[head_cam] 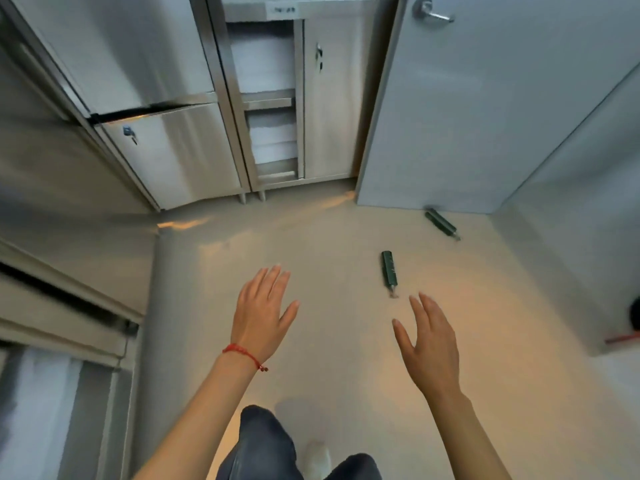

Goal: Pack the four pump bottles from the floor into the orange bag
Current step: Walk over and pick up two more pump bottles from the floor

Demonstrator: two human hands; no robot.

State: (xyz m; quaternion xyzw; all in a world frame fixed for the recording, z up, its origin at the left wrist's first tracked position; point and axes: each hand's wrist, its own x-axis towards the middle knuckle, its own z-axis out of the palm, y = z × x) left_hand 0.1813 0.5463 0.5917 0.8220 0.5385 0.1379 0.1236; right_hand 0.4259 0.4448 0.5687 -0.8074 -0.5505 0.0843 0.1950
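- The floor [311, 358] is pale, smooth and glossy, with warm light patches reflected across it.
- Two dark green bottles lie on their sides on the floor. The nearer bottle [389, 269] lies out in the open floor, its pump end pointing toward the person. The farther bottle [440, 221] lies at the foot of the grey door [485, 116], near the corner where the door meets the right wall [571, 220].
- No orange bag is in view.
- Steel cabinets [166, 98] stand along the far edge of the floor; one tall unit [273, 109] has its sliding door partly open on shelves.
- The door carries a metal lever handle [432, 11].
- The left hand [263, 315] is spread flat, palm down, holding nothing, with a red string bracelet [244, 355] at the wrist.
- The right hand [429, 341] is also open and empty, fingers reaching toward the nearer bottle, just short of it.
- Dark trousers [263, 445] and a white shoe [317, 459] show at the bottom edge.
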